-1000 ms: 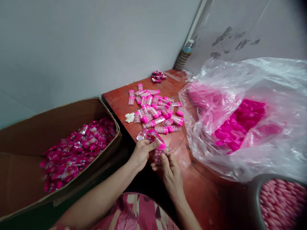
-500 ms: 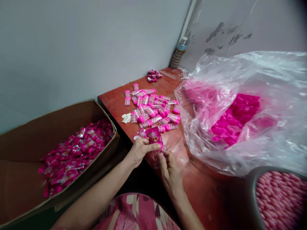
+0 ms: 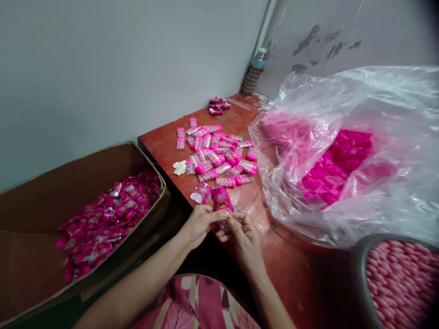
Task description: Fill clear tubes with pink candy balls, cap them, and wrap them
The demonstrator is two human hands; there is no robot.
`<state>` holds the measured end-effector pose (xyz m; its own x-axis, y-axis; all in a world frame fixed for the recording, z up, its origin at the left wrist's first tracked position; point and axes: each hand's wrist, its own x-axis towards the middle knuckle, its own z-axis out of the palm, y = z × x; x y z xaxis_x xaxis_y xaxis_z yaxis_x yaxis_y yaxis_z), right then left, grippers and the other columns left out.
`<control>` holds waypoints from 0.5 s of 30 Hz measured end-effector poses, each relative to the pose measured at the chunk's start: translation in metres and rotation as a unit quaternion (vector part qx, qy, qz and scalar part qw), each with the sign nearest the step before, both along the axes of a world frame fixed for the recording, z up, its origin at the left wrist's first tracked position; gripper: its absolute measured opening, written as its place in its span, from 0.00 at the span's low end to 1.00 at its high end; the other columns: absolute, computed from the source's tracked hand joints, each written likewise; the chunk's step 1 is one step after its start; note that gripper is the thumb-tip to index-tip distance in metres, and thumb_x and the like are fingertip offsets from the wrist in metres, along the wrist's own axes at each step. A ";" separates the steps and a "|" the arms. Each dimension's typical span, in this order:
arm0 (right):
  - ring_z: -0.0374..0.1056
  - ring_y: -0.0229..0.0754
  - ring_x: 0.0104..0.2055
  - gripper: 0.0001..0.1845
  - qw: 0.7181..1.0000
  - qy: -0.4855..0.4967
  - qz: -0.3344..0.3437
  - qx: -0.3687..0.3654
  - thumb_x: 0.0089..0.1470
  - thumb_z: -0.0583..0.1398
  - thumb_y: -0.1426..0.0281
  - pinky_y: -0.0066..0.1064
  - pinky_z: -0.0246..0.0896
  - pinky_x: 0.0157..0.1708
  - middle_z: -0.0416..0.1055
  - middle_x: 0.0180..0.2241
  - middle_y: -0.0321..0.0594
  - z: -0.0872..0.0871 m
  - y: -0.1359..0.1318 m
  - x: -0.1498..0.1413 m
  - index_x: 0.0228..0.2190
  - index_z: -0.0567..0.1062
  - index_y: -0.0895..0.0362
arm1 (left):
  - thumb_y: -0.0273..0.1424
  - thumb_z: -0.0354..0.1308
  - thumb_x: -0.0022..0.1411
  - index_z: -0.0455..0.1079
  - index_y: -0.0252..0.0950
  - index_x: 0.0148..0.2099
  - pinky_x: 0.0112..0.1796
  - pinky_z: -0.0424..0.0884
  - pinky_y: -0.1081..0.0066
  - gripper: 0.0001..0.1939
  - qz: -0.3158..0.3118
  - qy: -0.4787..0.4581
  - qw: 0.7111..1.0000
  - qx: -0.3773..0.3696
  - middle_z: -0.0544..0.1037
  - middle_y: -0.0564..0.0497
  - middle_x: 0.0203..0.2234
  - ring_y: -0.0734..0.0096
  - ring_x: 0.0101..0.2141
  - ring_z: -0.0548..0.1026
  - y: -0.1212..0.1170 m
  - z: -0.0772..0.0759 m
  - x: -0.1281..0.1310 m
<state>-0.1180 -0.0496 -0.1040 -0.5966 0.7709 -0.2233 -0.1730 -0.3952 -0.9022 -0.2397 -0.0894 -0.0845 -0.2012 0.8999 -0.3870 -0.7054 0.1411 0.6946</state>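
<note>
My left hand (image 3: 200,225) pinches a pink printed sleeve (image 3: 221,199) between thumb and fingers, above the table's near edge. The sleeve covers the upper part of a small clear bottle of pink candy balls (image 3: 224,225). My right hand (image 3: 246,240) is closed on the lower part of that bottle, which the fingers largely hide. A second pink printed wrapper (image 3: 201,193) lies flat on the table just beyond my left hand. Past it lies a pile of clear candy bottles (image 3: 207,160) with bright pink caps.
An open carton (image 3: 151,183) of wrapped pink packs stands at left. On the red table (image 3: 161,146) are a white scrap (image 3: 179,167), small packs (image 3: 218,105), a bottle in a woven holder (image 3: 254,75), a plastic bag (image 3: 295,214) of pink pieces, and a grey tub (image 3: 358,274) of candies.
The pink cap that showed between my hands is now covered by the sleeve, which has moved down over the bottle. The view has shifted slightly; both hands keep their hold.
</note>
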 end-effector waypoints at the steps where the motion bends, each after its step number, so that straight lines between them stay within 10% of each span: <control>1: 0.72 0.35 0.26 0.12 1.000 0.014 0.020 -0.012 0.51 0.60 0.65 0.25 0.69 0.25 0.74 0.28 0.35 0.000 0.000 0.001 0.37 0.66 0.55 | 0.31 0.66 0.43 0.71 0.26 0.23 0.20 0.65 0.75 0.12 0.019 -0.005 1.000 -0.014 0.73 0.49 0.17 0.76 0.17 0.69 -0.002 0.001 -0.002; 11: 0.70 0.34 0.22 0.12 0.997 0.039 0.063 -0.031 0.45 0.65 0.69 0.24 0.66 0.23 0.72 0.23 0.30 0.005 -0.005 -0.022 0.29 0.65 0.55 | 0.29 0.66 0.45 0.74 0.25 0.27 0.26 0.68 0.74 0.10 0.053 -0.016 0.998 -0.008 0.75 0.48 0.20 0.75 0.22 0.71 -0.035 0.008 -0.006; 15: 0.70 0.36 0.23 0.14 0.998 0.006 0.069 0.002 0.45 0.64 0.67 0.25 0.66 0.22 0.73 0.24 0.33 0.008 -0.003 -0.028 0.32 0.65 0.56 | 0.33 0.64 0.49 0.74 0.31 0.31 0.42 0.69 0.63 0.10 0.219 0.038 0.975 0.027 0.78 0.45 0.33 0.63 0.37 0.75 -0.057 0.009 -0.034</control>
